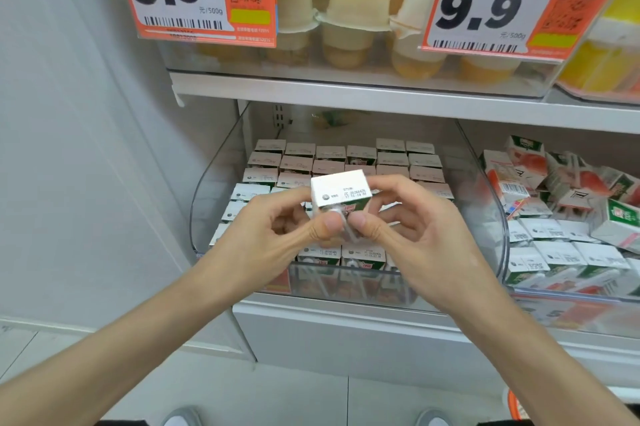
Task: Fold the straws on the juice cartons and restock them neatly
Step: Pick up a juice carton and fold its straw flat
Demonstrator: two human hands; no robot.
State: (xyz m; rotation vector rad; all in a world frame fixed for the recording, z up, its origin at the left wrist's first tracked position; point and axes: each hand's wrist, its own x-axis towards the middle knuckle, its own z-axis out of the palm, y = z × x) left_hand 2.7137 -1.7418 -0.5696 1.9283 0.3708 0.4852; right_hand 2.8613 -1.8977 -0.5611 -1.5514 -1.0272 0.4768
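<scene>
At frame centre I see my left hand and right hand both pinching one carton, thumbs on its straw. Behind it, a clear bin of neat cartons sits on a white shelf; grey wall at left.

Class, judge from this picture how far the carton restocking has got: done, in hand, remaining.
Done: the left bin holds rowed cartons standing neatly. In hand: the left hand and right hand hold one carton, thumbs pressing its front, seemingly at the straw. Left: the jumbled cartons in the right bin.
</scene>
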